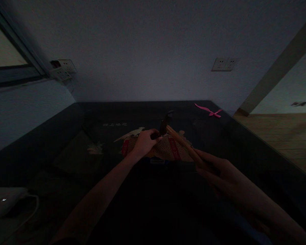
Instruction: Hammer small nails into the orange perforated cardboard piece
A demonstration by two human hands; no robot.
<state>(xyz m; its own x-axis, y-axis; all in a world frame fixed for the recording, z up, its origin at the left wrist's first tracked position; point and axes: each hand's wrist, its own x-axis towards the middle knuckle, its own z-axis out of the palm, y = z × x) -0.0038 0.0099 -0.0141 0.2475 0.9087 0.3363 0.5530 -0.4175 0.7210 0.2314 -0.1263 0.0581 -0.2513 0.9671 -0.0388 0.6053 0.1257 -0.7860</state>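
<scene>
My right hand (215, 170) is closed around the wooden handle of a hammer (180, 139). The dark hammer head is just right of the fingertips of my left hand (146, 141). Thumb and forefinger of that hand curve together in a pinch, and whatever sits between them is too small and dark to name. Under both hands lies a light brown piece with a dotted pattern and red bands (165, 148). A pale bird-shaped cutout (132, 133) shows at its upper left, and my left hand covers part of the piece.
The dark table (142, 110) meets a wall with a socket plate (224, 64) and more sockets (63, 68) at left. A pink ribbon (209, 110) lies far right. A white device with a cable (7, 200) is at lower left. Wooden floor (283, 136) shows at right.
</scene>
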